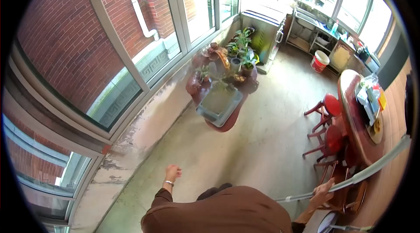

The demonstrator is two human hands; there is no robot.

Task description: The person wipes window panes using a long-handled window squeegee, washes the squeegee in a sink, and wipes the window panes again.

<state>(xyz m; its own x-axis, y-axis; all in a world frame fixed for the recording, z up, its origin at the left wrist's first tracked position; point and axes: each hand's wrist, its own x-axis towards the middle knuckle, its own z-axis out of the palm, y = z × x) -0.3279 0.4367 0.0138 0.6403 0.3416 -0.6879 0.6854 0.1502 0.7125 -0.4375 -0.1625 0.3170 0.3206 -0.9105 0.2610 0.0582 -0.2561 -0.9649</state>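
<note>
My left hand (173, 172), with a bracelet at the wrist, hangs over the floor with its fingers curled; nothing shows in it. At the lower right, my right hand (322, 192) is closed around a long grey pole (372, 169). The pole slants up to the right past the table and runs thinner toward my body on the left. A white round object (327, 223) lies at the bottom edge below my right hand.
Ahead, a dark red table (227, 123) bears a grey basin (218, 104) and potted plants (240, 42). Red stools (333, 141) line a round-ended table (348, 82) at right. A white-red bucket (320, 61) stands by a sink (305, 20). Windows (127, 27) run along the left.
</note>
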